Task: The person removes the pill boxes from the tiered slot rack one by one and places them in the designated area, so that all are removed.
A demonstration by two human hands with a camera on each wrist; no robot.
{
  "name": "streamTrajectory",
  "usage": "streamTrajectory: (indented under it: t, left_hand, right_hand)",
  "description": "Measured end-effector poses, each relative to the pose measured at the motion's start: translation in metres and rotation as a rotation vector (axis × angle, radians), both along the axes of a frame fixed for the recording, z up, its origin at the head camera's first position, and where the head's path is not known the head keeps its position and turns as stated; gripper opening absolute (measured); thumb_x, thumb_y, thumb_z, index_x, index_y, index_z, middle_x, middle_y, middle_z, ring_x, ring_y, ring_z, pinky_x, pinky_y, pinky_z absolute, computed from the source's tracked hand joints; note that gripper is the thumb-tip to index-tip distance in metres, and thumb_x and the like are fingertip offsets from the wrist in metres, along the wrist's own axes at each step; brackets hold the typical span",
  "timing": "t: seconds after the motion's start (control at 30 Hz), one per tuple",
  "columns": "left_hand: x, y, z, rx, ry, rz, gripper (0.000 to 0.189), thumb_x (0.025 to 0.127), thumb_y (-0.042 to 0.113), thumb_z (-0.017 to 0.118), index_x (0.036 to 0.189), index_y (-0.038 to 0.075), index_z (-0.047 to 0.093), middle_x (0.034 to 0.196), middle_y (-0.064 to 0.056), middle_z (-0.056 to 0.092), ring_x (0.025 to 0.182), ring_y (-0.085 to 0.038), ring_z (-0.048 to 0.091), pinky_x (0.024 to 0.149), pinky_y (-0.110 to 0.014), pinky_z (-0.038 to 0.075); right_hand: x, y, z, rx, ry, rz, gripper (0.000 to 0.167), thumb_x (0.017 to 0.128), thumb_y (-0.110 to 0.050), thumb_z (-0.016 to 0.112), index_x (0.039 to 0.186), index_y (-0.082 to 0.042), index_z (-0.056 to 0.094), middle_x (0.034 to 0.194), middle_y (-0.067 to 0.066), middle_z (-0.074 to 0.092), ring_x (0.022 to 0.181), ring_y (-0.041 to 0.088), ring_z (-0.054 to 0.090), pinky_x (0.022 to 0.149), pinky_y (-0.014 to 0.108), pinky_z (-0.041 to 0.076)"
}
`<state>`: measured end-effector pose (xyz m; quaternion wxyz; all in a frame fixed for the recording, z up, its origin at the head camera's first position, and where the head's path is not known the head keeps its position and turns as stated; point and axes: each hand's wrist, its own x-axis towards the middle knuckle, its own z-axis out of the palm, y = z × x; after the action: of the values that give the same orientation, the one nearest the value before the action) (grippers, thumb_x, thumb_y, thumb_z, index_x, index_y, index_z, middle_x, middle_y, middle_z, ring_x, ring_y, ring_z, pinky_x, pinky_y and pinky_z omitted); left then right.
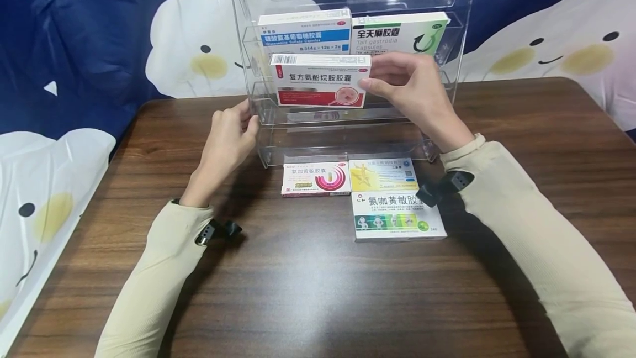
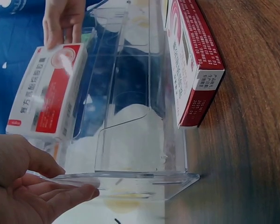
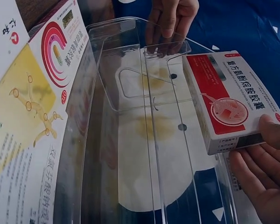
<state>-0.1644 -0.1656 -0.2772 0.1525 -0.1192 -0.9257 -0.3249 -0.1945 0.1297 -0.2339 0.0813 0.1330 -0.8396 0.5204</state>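
Note:
My right hand [image 1: 414, 90] pinches a red-and-white medicine box [image 1: 320, 90] by its right end, thumb on the front face. The box stands upright with its printed front toward me, at a middle tier of a clear plastic display rack [image 1: 343, 156]. At the rack's left side, my left hand [image 1: 231, 134] holds the side panel, with the thumb on one face and fingers on the other in the left wrist view. Behind the held box, a blue-and-white medicine box [image 1: 305, 35] and a green-and-white medicine box [image 1: 397, 35] stand side by side on a higher tier.
On the wooden table [image 1: 298, 280], before the rack, lie a pink-and-white medicine box [image 1: 315, 178], a yellow medicine box [image 1: 382, 175] and a larger white-and-green box [image 1: 397, 220]. A blue cloth [image 1: 64, 59] with smiling clouds hangs behind the table.

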Motion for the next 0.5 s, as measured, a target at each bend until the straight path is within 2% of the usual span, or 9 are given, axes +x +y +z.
streamTrajectory:
  t: [0.23,0.5]
  left_hand:
    - [0.0,0.001,0.001,-0.02,-0.003,0.003,0.024,0.092,0.001,0.047,0.106,-0.004,0.066,0.095,-0.017,0.072,0.07,-0.023,0.055,0.065,-0.036,0.045]
    - [0.001,0.0,0.001,-0.027,-0.003,0.011,0.025,0.091,0.001,0.047,0.107,-0.003,0.066,0.092,-0.016,0.073,0.066,-0.021,0.053,0.059,-0.032,0.04]
  right_hand:
    - [0.009,0.008,-0.001,0.054,-0.026,-0.044,0.041,0.08,-0.024,0.08,0.115,-0.007,0.069,0.108,0.008,0.072,0.087,0.004,0.067,0.074,0.018,0.051]
    - [0.014,0.014,-0.007,0.036,-0.068,-0.003,0.04,0.08,-0.018,0.079,0.115,-0.002,0.069,0.1,0.006,0.073,0.081,0.003,0.067,0.07,0.016,0.052]
